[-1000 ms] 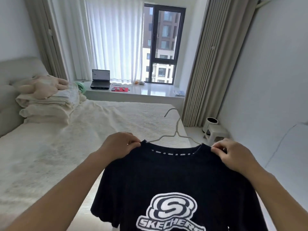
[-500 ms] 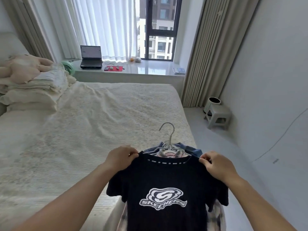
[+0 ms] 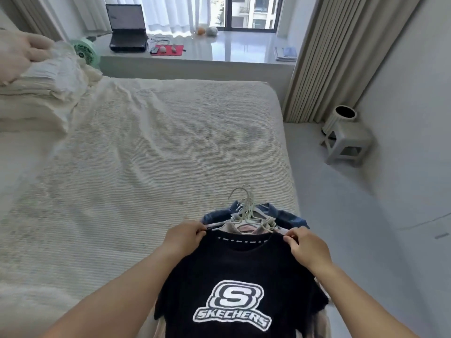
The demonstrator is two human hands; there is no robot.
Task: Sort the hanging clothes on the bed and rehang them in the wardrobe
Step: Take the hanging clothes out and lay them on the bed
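Both hands pinched the black T-shirt [image 3: 240,284] at its shoulders, left hand [image 3: 181,239] and right hand [image 3: 308,247]. Versus half a second earlier, I had lowered it onto the clothes pile [image 3: 253,215] at the bed [image 3: 146,147] edge, hanger hooks [image 3: 244,198] just beyond.

The black T-shirt [image 3: 239,284] carries a white "S" emblem above the word "SKECHERS" on its chest.
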